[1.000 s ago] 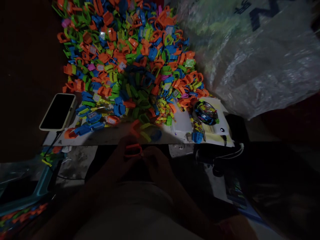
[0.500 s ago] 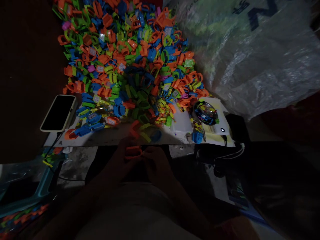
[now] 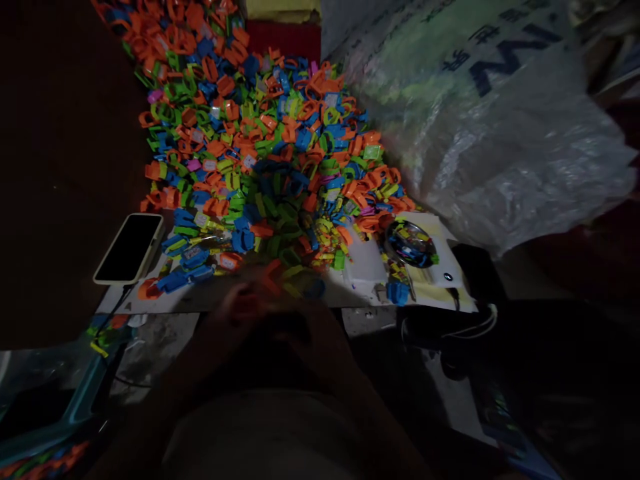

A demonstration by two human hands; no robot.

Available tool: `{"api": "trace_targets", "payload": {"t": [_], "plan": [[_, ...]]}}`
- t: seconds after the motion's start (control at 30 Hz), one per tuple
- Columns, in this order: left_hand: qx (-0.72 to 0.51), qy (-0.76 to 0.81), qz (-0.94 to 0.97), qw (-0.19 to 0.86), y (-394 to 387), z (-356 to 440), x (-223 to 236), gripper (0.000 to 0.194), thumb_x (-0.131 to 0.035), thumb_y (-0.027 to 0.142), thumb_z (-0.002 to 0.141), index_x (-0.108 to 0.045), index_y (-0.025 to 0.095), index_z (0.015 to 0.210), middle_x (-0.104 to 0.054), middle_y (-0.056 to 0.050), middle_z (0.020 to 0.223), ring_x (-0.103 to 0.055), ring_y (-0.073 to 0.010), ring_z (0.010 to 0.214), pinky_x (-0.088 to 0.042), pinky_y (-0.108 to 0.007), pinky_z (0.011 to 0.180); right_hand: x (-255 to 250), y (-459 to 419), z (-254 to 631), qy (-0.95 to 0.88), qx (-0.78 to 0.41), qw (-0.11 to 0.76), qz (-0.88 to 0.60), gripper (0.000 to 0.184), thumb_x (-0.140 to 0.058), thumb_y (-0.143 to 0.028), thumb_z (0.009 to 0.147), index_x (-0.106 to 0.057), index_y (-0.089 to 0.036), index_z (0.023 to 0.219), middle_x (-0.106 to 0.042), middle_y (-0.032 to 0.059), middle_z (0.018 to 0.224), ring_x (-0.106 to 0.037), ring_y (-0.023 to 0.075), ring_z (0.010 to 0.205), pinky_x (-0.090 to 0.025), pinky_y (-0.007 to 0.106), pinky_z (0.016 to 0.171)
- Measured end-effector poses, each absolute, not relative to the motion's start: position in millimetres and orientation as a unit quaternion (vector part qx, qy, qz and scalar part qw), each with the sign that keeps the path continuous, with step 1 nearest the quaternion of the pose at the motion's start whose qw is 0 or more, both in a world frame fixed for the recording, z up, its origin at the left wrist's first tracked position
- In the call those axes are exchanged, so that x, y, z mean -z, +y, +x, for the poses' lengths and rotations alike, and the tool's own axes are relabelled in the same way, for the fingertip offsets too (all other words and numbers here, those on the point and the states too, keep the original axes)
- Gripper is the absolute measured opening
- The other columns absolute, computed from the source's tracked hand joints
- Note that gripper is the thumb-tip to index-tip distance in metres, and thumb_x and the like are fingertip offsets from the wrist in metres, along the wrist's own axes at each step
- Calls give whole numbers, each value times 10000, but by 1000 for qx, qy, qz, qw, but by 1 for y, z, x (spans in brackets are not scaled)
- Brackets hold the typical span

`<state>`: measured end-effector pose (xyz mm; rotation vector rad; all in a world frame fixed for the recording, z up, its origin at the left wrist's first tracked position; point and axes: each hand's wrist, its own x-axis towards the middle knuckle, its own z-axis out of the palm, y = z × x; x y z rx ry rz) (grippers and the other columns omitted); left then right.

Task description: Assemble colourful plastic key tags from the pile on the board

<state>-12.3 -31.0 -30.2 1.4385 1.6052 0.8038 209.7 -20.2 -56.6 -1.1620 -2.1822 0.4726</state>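
My left hand point(image 3: 231, 321) is just below the table's front edge, closed around an orange plastic piece point(image 3: 246, 303) with a loop shape like a toy watch. Darkness and motion blur hide its details. To its right, my right hand point(image 3: 315, 333) is curved inward with its fingertips towards the left hand; shadow hides whether they pinch anything. Right in front of both hands, a loose orange piece point(image 3: 273, 277), a yellow-green piece point(image 3: 294, 283) and a dark blue piece point(image 3: 314, 288) lie on the table edge. Behind them rises a large heap of similar orange, green and blue pieces point(image 3: 270, 123).
A phone point(image 3: 129, 248) lies at the left with a cable. At the right are a white block point(image 3: 366, 259), a round metal bowl point(image 3: 411, 230) of small coloured parts and a white device point(image 3: 443, 270). A big clear plastic bag point(image 3: 500, 147) stands behind them.
The camera view has tilted up slightly. My left hand has lifted a little with the orange piece, and my right hand has come away from the piece's end.
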Motion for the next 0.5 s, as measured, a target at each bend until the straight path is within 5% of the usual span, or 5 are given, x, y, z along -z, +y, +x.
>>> {"api": "trace_targets", "payload": {"t": [0.13, 0.27, 0.37, 0.5], "plan": [[-362, 691, 613, 127, -1, -64, 18, 513, -575, 429, 863, -463, 199, 1307, -526, -127, 1295, -532, -297, 1200, -445, -460, 1025, 67, 19, 253, -763, -110, 325, -547, 237, -512, -259, 899, -608, -192, 1105, -646, 117, 1051, -580, 288, 986, -467, 442, 856], [-291, 722, 624, -69, 18, -76, 14, 537, -518, 389, 909, -440, 157, 1386, -345, -162, 1494, -295, -408, 1378, -252, -617, 1109, 70, 46, 281, -756, -45, 229, -612, 251, -476, -250, 901, -690, -177, 1008, -638, 119, 992, -558, 274, 924, -427, 406, 808], [-222, 702, 673, -68, 21, -54, 28, 456, -478, 301, 932, -486, 217, 1379, -320, -127, 1538, -172, -398, 1438, -58, -692, 1120, 68, 54, 274, -780, -75, 142, -604, 279, -476, -248, 917, -695, -233, 1088, -653, 96, 1005, -564, 261, 963, -395, 370, 789], [-141, 652, 745, 16, 24, -35, 59, 425, -396, 163, 944, -558, 294, 1314, -464, -69, 1461, -274, -331, 1422, 130, -685, 1090, 70, 62, 253, -788, -85, 68, -606, 310, -505, -230, 911, -657, -250, 1181, -656, 109, 1064, -564, 258, 1008, -372, 357, 786]]}}
